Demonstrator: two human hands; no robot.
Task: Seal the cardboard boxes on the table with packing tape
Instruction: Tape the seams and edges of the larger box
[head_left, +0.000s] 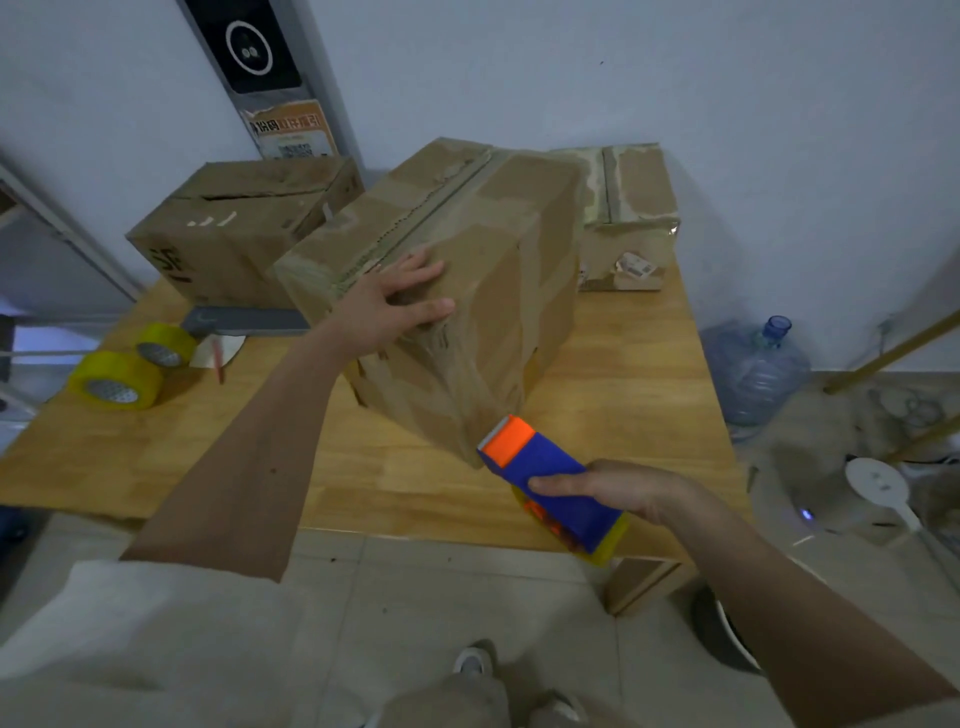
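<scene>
Your left hand (387, 306) lies flat with spread fingers on the top near edge of the big cardboard box (441, 270), which stands at the middle of the wooden worktop (639, 374), already wrapped in glossy tape. Your right hand (618, 491) grips the blue and orange tape dispenser (550, 488), whose orange nose meets the box's lower near corner. A second box (234, 228) sits behind to the left, a third box (628, 213) behind to the right. Two yellow tape rolls (135, 369) rest near the worktop's left edge.
</scene>
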